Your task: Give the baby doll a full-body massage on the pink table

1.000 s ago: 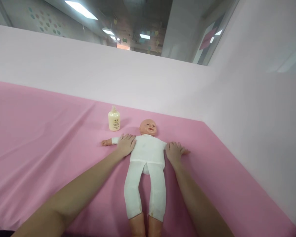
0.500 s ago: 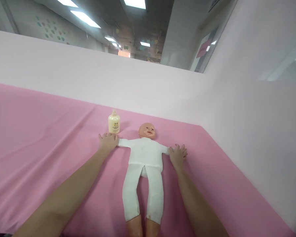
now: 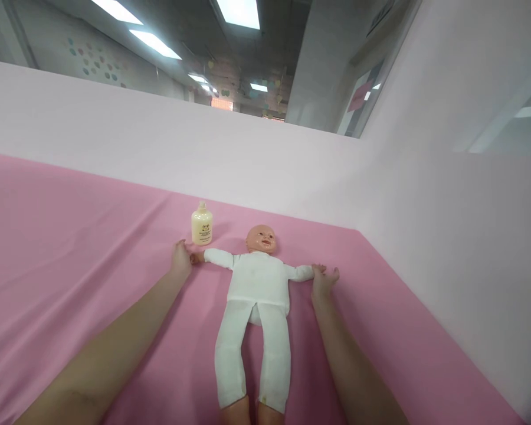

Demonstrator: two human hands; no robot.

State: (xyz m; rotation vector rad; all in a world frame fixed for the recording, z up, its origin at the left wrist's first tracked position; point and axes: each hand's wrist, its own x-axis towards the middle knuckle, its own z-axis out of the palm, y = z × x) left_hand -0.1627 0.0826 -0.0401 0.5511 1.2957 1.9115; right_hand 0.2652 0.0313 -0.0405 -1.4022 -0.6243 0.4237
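One doll [image 3: 259,280], flat on its back on the pink surface [image 3: 115,248], lying between both hands with its arms out. Left hand [image 3: 182,257] is right up at one doll hand [image 3: 197,258], right hand [image 3: 324,282] at the other cuff [image 3: 307,272] (honestly can't tell how closed either is, or if they're gripping). Bottle [image 3: 202,224] stands near the left one.

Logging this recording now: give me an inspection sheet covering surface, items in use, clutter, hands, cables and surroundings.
Surface: pink cloth-like covering, creased at left.
Items in use: bald doll in white fabric clothes, face up, arms spread; cream-coloured rounded bottle with dark print, upright beside the doll.
Clutter: nothing seen.
Hands: left hand and right hand at the doll's two hands; grip unclear.
Cables: nothing seen.
Surroundings: plain white wall; glass pane showing lit rectangular ceiling lights.
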